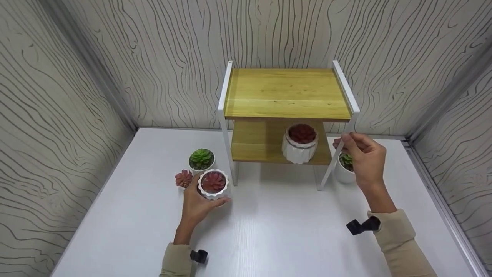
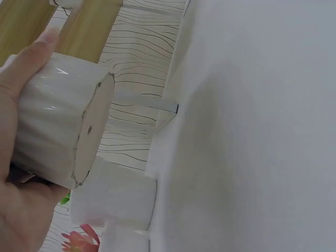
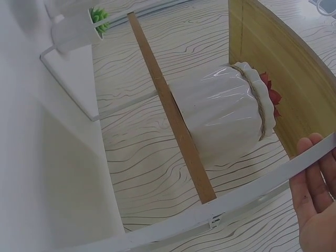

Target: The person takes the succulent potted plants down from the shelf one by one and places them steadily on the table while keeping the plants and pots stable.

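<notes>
My left hand [image 1: 198,202] grips a white fluted pot with a red succulent [image 1: 213,182], thumb on one side and fingers on the other. In the left wrist view the underside of this white pot [image 2: 97,128] shows, raised above the table. My right hand [image 1: 367,157] holds the right front leg [image 1: 336,157] of a two-tier wooden shelf [image 1: 286,94] with a white frame. In the right wrist view, fingers [image 3: 304,184] reach behind that white leg. Another white fluted pot with a red succulent [image 1: 300,144] stands on the lower board, toward its right front.
Left of the shelf, a white pot with a green succulent [image 1: 201,159] stands beside a pink-red succulent [image 1: 183,179], partly behind my left hand. A second green succulent pot [image 1: 344,171] stands right of the shelf, partly hidden by my right hand. Patterned panels [image 1: 284,34] enclose the white table [image 1: 276,231].
</notes>
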`<state>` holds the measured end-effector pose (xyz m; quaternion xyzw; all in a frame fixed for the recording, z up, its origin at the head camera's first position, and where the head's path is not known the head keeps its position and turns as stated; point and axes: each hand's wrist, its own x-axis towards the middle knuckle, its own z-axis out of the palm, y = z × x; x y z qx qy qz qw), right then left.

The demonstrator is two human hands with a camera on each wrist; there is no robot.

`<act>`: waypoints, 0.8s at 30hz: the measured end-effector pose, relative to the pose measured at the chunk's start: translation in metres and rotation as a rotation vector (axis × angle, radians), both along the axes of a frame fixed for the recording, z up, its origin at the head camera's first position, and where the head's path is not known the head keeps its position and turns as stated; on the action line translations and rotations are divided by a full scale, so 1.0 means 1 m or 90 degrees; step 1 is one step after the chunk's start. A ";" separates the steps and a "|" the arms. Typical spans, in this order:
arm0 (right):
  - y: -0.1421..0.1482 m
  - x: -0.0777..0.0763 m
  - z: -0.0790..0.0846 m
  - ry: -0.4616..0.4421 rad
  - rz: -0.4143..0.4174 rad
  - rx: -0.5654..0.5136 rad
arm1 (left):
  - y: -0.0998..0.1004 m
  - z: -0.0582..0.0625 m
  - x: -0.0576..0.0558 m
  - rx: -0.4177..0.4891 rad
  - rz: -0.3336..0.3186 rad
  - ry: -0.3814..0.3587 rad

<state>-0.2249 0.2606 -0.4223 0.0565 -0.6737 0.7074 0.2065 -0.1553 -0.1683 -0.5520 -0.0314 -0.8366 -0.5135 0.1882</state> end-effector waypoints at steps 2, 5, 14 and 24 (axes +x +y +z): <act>0.000 0.000 -0.001 0.002 0.000 -0.001 | -0.005 -0.004 -0.002 0.007 -0.010 -0.015; 0.000 -0.001 -0.001 0.001 -0.001 0.000 | -0.010 -0.010 -0.003 0.014 -0.022 -0.043; 0.001 -0.001 -0.002 0.004 0.002 -0.006 | -0.016 -0.027 -0.011 0.028 -0.028 -0.076; 0.001 -0.001 -0.002 0.001 0.001 -0.002 | -0.018 -0.031 -0.019 0.032 -0.043 -0.106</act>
